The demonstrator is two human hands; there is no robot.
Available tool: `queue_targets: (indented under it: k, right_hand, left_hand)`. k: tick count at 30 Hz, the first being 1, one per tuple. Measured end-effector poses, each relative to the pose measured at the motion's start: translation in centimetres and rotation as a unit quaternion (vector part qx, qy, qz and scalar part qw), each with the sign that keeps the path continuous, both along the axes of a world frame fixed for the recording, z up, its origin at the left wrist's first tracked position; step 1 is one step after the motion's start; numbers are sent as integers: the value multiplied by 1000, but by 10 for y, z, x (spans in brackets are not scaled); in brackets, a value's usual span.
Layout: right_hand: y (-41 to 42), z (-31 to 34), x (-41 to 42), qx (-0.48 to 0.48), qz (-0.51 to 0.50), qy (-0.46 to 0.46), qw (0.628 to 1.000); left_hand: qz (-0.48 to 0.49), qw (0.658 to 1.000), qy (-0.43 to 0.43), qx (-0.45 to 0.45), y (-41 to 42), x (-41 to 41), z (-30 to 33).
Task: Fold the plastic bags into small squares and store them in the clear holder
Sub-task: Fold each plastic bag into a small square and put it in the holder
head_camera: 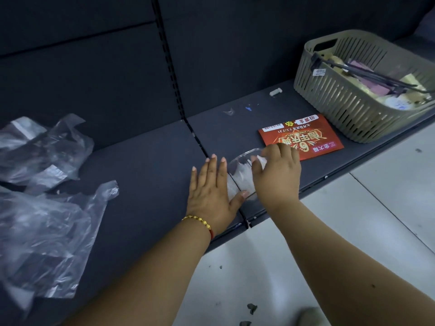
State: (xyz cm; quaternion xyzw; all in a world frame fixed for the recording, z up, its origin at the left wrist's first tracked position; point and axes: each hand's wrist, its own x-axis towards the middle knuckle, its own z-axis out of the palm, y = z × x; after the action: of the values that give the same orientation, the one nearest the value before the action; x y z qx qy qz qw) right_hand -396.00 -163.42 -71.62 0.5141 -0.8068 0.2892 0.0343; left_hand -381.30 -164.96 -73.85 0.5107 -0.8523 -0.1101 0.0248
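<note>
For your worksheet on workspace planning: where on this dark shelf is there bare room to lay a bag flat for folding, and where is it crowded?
Bare shelf lies between the loose plastic bags and the left hand. A smaller patch sits behind the red leaflet, left of the basket, with small scraps. Crowded: around the clear holder, where the right hand works.

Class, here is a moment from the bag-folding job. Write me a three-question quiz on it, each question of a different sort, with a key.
1. True or false: the left hand lies flat, fingers straight, beside the clear holder.
2. Which hand pushes a folded bag into the holder?
A) left
B) right
C) neither
3. Fill in: the unfolded plastic bags lie on the shelf to the person's ____.

Key:
1. true
2. B, the right hand
3. left
</note>
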Motion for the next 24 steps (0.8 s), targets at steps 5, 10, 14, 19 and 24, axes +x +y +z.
queue_targets:
  k: [5,10,14,19,24]
  right_hand:
    - [43,-10,92,-60,161,-29,985]
    - [67,-32,170,218,350,-64,909]
    - [68,-42,193,397,390,-10,831]
    - [62,-39,193,452,395,20,800]
    - [55,-27,195,486,392,10,781]
  left_hand:
    - [146,988,-36,19,35,92,-13]
    - [264,962,-64,16,62,201,-15]
    - [289,947,-97,99,72,253,-18]
    - [327,934,35,142,60,264,-11]
    - [347,904,239,70,54,268,32]
